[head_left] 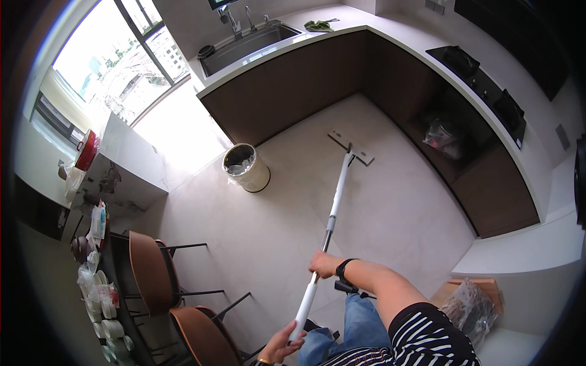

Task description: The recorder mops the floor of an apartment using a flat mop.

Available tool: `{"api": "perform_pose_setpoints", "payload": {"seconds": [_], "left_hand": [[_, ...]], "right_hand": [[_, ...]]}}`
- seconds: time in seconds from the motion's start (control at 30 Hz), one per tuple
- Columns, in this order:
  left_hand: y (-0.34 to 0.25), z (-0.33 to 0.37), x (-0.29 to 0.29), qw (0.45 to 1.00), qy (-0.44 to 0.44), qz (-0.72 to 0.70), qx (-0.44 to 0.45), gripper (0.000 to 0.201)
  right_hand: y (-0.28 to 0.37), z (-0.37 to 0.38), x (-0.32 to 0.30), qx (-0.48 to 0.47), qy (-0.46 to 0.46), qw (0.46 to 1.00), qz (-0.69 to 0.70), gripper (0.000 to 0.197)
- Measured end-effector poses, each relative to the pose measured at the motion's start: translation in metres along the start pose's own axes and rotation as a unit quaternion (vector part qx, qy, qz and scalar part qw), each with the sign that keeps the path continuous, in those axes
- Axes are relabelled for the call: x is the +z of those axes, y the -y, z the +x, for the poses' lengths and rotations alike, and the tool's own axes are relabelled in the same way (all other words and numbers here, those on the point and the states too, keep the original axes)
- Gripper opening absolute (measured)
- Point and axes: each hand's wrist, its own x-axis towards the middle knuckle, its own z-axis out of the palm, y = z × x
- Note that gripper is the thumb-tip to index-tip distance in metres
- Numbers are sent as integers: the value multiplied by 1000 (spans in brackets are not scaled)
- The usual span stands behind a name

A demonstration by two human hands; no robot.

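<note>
A flat mop (337, 195) with a white and silver pole slants from my body to the floor ahead. Its thin rectangular head (351, 148) lies flat on the pale floor. My right hand (323, 264), with a black band on the wrist, is wrapped around the silver middle of the pole. Lower down, my left hand (282, 345) is closed about the white grip near its end; part of that hand is cut off by the lower edge.
A lined bin (259, 178) stands left of the mop head. Brown cabinets (293, 100) with a sink (253, 49) and a stove (482, 85) border the floor. Two brown chairs (152, 271) stand by a cluttered table at left. A cardboard box (488, 287) with plastic is at right.
</note>
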Motion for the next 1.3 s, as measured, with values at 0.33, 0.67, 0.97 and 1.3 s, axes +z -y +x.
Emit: {"api": "perform_pose_setpoints", "payload": {"seconds": [0.33,0.67,0.97,1.3], "left_hand": [[-41,101,125,991,58,94,76,30],[99,-303,-89,898,-328,264,128,32],[101,-522,-40,277,-737,616,36,52],[45,-341,20,343,-474,776,237,32]], "right_hand": [[-114,-59,-52,310,47,948,-57,31],[320,57,44,-181,-118,950,225,33],[479,103,-75,-292,-160,869,365,21],[283,-11,-4,35,-155,948,277,9]]}}
